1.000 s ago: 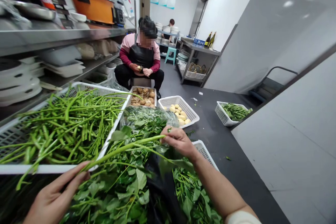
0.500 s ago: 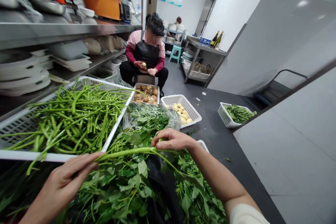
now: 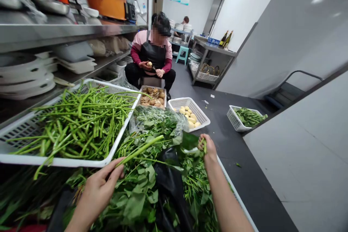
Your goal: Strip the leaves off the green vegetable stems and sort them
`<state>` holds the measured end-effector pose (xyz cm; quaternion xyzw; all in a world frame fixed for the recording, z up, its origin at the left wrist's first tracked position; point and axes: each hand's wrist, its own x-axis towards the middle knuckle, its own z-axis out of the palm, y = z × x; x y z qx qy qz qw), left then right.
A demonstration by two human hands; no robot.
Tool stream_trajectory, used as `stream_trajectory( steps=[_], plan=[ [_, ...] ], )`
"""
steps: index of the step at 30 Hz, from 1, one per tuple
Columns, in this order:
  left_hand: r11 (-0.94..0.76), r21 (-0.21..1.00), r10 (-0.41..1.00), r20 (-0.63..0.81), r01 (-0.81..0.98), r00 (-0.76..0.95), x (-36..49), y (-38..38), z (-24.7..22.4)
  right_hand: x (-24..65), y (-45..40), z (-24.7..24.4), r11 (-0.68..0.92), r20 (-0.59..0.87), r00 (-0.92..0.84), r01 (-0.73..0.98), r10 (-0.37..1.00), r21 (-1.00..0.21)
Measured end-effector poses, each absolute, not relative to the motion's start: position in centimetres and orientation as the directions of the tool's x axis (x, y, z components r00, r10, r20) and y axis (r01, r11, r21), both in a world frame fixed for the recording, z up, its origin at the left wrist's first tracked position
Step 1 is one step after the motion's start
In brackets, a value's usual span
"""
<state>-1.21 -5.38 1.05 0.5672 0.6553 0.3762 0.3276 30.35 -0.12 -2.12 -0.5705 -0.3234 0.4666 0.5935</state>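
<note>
My left hand (image 3: 102, 186) pinches the lower end of a long green vegetable stem (image 3: 144, 148), which points up and to the right. My right hand (image 3: 208, 148), fingers closed, grips a leafy top (image 3: 189, 141) whose broad dark leaf hangs to the left of the fist. Below both hands spreads a heap of leafy greens (image 3: 136, 195), with a black plastic-looking sheet (image 3: 171, 185) running through it. Left of the heap, a large white basket (image 3: 108, 159) holds many bare green stems (image 3: 87, 116), some overhanging its rim.
Ahead, a seated person (image 3: 152, 50) holds a peeled potato over a box of brown potatoes (image 3: 153, 96). Peeled potatoes lie in a white basket (image 3: 202, 116); another basket (image 3: 236, 122) of greens stands farther right. Metal shelving (image 3: 67, 32) lines the left side.
My right hand has moved right and down, away from the stem, taking the leafy top with it. My left hand has shifted slightly right with the stem, whose far end now stands free.
</note>
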Motion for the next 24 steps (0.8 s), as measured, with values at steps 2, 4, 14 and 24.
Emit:
stream_trajectory(
  steps=[2, 4, 14, 24],
  plan=[
    [0.093, 0.883, 0.993, -0.046, 0.460, -0.112, -1.1, -5.1, 0.8, 32.9, -2.7, -3.0, -0.160, -0.178, 0.353, -0.081, 0.919, -0.984],
    [0.112, 0.905, 0.994, -0.100, 0.411, -0.051, -0.6, -4.8, 0.7, 33.6, -5.2, -3.0, -0.196, -0.155, 0.350, 0.084, 0.924, -0.977],
    [0.077, 0.931, 0.992, -0.106, 0.356, 0.064, 3.3, -5.8, 0.9, 19.8, -2.2, 1.2, 0.213, 0.374, 0.039, 0.765, 0.927, -0.608],
    [0.073, 0.990, 0.997, -0.072, 0.124, -0.008, 4.0, -5.0, -2.1, 13.7, -4.3, -3.1, 0.286, 0.281, -0.077, 0.435, 0.957, -0.854]
  ],
)
